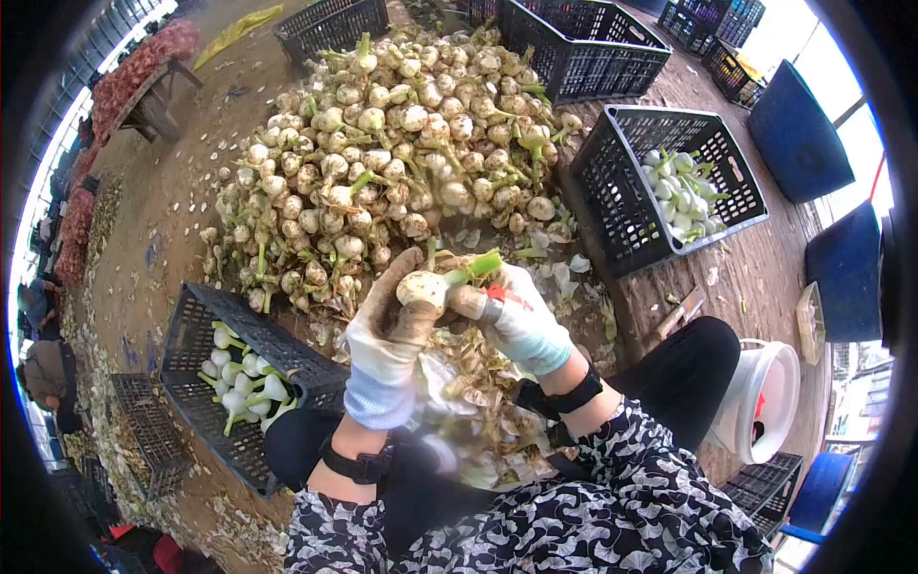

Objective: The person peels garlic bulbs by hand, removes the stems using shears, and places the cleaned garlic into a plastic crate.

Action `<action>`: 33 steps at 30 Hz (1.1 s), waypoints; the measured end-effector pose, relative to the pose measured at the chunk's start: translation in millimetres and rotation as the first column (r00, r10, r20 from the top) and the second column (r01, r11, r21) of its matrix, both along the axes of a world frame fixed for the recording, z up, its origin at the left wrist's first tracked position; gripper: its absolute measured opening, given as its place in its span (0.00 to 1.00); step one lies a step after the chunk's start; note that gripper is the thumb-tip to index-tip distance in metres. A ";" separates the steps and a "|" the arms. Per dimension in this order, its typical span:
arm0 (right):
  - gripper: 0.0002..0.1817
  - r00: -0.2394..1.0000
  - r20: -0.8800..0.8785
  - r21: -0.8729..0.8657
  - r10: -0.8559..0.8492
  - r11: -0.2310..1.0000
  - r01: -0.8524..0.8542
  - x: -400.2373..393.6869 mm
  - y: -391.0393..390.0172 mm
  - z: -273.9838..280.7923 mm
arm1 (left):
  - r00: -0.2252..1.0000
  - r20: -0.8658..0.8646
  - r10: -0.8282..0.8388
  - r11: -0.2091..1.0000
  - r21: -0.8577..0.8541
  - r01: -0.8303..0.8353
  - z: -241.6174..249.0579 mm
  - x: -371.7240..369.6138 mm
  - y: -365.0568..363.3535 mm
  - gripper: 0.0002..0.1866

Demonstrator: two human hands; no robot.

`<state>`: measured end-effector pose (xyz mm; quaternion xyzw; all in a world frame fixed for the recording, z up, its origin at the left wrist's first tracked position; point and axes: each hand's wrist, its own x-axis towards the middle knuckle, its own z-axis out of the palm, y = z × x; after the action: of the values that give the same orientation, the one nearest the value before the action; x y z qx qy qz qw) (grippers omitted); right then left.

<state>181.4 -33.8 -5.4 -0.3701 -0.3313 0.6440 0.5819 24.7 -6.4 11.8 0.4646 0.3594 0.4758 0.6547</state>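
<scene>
Gloved and soiled at the fingers, my left hand (pixel 390 320) grips a round onion-like bulb (pixel 421 290) by its underside and side. The bulb's cut green stem (pixel 478 267) points right. My right hand (pixel 516 316), also gloved, is closed at the stem side of the bulb, with something red (pixel 510 297) at its fingers; whether that is part of a tool I cannot make out. Just beyond both hands lies a large heap of unpeeled bulbs (pixel 382 143). Loose peelings (pixel 483 383) cover the ground below my hands.
Peeled white bulbs lie in a black crate (pixel 598 182) at right and in a tilted black crate (pixel 210 306) at left. A knife (pixel 681 312) rests on the boards. Near my right knee stands a white bucket (pixel 770 402). A person (pixel 48 373) is at far left.
</scene>
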 end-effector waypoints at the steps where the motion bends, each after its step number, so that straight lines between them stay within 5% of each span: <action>1: 0.16 1.000 -0.007 -0.023 -0.007 1.000 0.007 -0.4 0.7 0.6 | 1.000 -0.001 -0.002 1.000 0.001 0.002 -1.5 0.5 0.5 0.28; 3: 0.14 0.999 0.021 -0.031 -0.048 0.998 0.048 -1.6 0.3 11.0 | 0.949 -0.279 0.146 0.902 0.431 -0.012 -6.8 1.8 1.6 0.30; 5: 0.11 0.936 0.337 0.148 -0.105 0.987 0.057 0.8 2.0 6.4 | 0.913 -0.341 0.225 0.837 0.547 -0.002 -8.2 3.2 1.8 0.30; 6: 0.09 0.989 0.054 -0.089 -0.140 0.985 0.145 -4.7 5.3 4.5 | 0.882 -0.378 0.282 0.775 0.631 0.022 -9.7 4.3 1.2 0.30; 8: 0.09 0.980 0.076 -0.100 -0.182 0.977 0.189 -11.4 5.5 3.7 | 0.848 -0.395 0.354 0.683 0.728 0.054 -7.3 6.2 3.0 0.27; 9: 0.10 0.970 0.097 -0.108 -0.223 0.966 0.233 -14.5 4.2 3.1 | 0.848 -0.395 0.353 0.684 0.728 0.055 -9.8 4.0 3.7 0.27; 10: 0.10 0.957 0.180 -0.056 -0.227 0.969 0.241 -19.0 0.6 2.0 | 0.962 -0.229 0.151 0.909 0.414 -0.045 -14.5 -0.5 5.0 0.25; 11: 0.10 0.913 0.302 0.104 -0.276 0.961 0.256 -24.5 -0.3 -12.9 | 0.999 0.025 0.028 0.999 0.025 -0.029 -17.3 -3.3 5.3 0.24; 15: 0.09 0.939 0.292 0.100 -0.182 0.982 0.159 -17.0 1.4 -19.2 | 0.990 -0.128 0.055 0.958 -0.274 -0.088 -21.2 1.6 5.3 0.27; 19: 0.08 0.883 0.455 0.097 -0.115 0.992 0.079 -5.1 -3.2 -23.3 | 0.982 -0.186 -0.014 0.977 -0.213 -0.027 -25.0 4.5 7.5 0.30; 20: 0.09 0.921 0.350 0.050 -0.171 0.985 0.164 -6.9 -1.7 -22.9 | 0.958 -0.283 -0.044 0.988 -0.157 -0.001 -20.1 6.3 6.7 0.30; 23: 0.10 0.804 0.523 0.254 -0.283 0.952 0.171 2.9 1.1 -18.8 | 0.916 -0.384 0.118 0.962 0.272 -0.010 -48.2 12.5 11.9 0.27; 24: 0.09 0.644 0.650 0.434 -0.405 0.893 0.123 3.0 2.1 -14.4 | 0.915 -0.386 0.119 0.963 0.268 -0.012 -41.8 10.0 9.0 0.27; 25: 0.09 0.645 0.650 0.431 -0.402 0.894 0.123 4.6 1.9 -9.1 | 0.956 -0.292 0.037 0.990 0.140 0.005 -31.5 4.9 5.1 0.28; 27: 0.07 0.956 0.289 0.015 -0.054 0.999 0.052 15.7 -1.6 1.3 | 0.983 -0.181 -0.032 0.999 0.015 0.035 -9.6 -1.1 3.0 0.29; 29: 0.07 0.951 0.306 0.064 0.036 0.996 -0.058 24.4 -6.8 9.0 | 0.957 0.181 -0.226 0.927 -0.261 0.268 -3.3 -13.1 5.5 0.30; 31: 0.08 0.991 0.136 -0.112 -0.013 0.993 0.029 17.1 -8.8 9.9 | 0.973 0.143 -0.181 0.935 -0.282 0.215 -12.2 -11.8 7.2 0.31; 32: 0.07 0.927 0.368 0.107 -0.079 0.993 0.042 14.4 -5.3 4.5 | 0.988 -0.010 -0.153 0.979 -0.141 0.150 -15.1 -8.7 6.4 0.27; 33: 0.07 0.927 0.366 0.106 -0.079 0.993 0.042 14.6 -7.0 5.1 | 0.983 -0.156 -0.100 0.994 0.020 0.104 -18.5 -4.0 7.1 0.23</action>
<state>196.0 -40.8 -0.3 -0.4662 -0.4541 0.5278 0.5458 20.7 0.7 -6.7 0.5270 0.3783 0.4090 0.6418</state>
